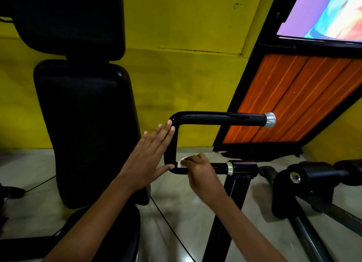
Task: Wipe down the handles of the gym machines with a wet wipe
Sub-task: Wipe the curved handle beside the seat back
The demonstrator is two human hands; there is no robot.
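In the head view, a black U-shaped handle (pixel 195 118) of a gym machine is seen at the centre of the frame. Its upper bar runs to the right and ends in a silver cap (pixel 270 120); its lower bar runs right into a black clamp (pixel 242 168) with a silver ring, which sits on a black post (pixel 219 222) descending to the lower middle of the frame.

The left hand (pixel 148 160) is laid flat against the vertical bend of the handle, left of centre. Its fingers are held straight and close together, the fingertips touching the upper curve, while the thumb is stretched out to the lower curve. Nothing is gripped by it.

The right hand (pixel 199 169) is placed on the lower bar, just right of the bend. Its fingers are curled down over a white wet wipe (pixel 180 162), which is pressed onto the bar; only a small corner of the wipe is visible at the fingertips.

A black padded backrest (pixel 86 124) fills the left of the frame, with a second pad above it. A yellow wall (pixel 186 66) lies behind. An orange panelled door (pixel 290 101) in a black frame is seen at the right, with a colourful poster (pixel 329 13) in the upper right corner. Another black machine part (pixel 305 183) stands at the lower right on a pale tiled floor (pixel 176 203).
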